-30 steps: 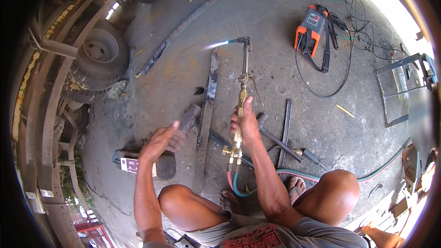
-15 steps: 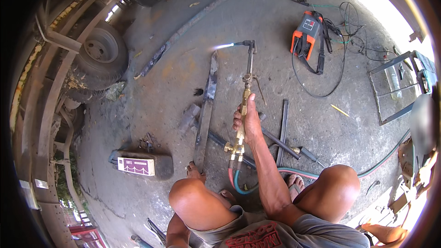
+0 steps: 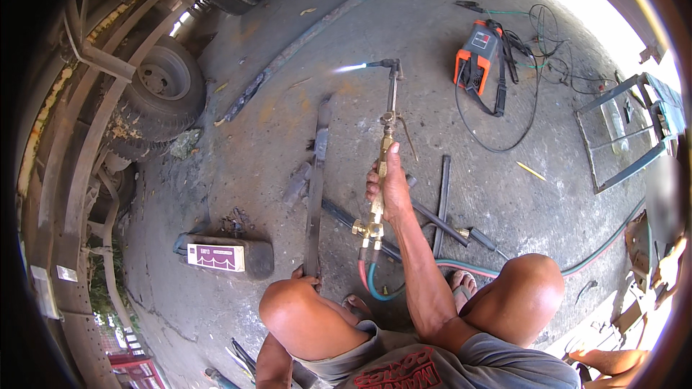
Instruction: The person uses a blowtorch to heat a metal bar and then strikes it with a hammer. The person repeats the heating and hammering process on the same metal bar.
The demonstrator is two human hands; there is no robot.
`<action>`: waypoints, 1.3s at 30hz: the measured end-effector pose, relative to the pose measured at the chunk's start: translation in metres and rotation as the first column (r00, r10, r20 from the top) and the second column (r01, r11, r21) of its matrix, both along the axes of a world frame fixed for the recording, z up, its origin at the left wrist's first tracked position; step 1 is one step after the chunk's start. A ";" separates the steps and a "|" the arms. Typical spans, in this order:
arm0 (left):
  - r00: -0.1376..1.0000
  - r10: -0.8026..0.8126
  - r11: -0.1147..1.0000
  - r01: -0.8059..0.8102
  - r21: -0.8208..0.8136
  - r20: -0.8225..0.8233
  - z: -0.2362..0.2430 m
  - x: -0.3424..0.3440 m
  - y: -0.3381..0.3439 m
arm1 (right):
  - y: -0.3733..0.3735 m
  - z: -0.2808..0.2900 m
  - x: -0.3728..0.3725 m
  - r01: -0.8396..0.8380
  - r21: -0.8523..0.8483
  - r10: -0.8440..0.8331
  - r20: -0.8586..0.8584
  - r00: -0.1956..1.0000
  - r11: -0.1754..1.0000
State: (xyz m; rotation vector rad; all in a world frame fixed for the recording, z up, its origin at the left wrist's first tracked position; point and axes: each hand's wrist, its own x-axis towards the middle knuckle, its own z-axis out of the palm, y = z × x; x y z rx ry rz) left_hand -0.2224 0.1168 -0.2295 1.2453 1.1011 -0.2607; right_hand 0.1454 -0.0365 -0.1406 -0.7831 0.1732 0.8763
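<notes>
The right hand is clamped round the lit torch at mid-frame. The left hand, partly behind a knee, grips the bar left of centre; its top has swung left since the earlier frame. The box, lower left, hides its contents.

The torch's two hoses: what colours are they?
Red hose and blue-green hose, best in the head view.
</notes>
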 end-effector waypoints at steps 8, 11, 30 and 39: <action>0.986 -0.076 0.997 0.078 0.010 -0.146 0.049 -0.030 -0.001 | 0.001 -0.001 -0.001 -0.001 -0.012 0.001 0.021 1.000 1.000; 0.928 -0.121 0.914 0.243 0.326 -0.352 0.056 -0.037 -0.005 | 0.004 -0.003 -0.002 -0.005 -0.029 0.005 0.017 1.000 1.000; 0.645 0.057 0.504 0.640 0.580 -0.762 0.005 -0.048 -0.025 | 0.051 -0.047 -0.032 -0.142 -0.259 0.140 -0.026 0.990 0.955; 0.625 0.074 0.479 0.661 0.578 -0.777 0.003 -0.047 -0.025 | 0.065 -0.053 -0.046 -0.140 -0.328 0.185 0.108 0.977 0.934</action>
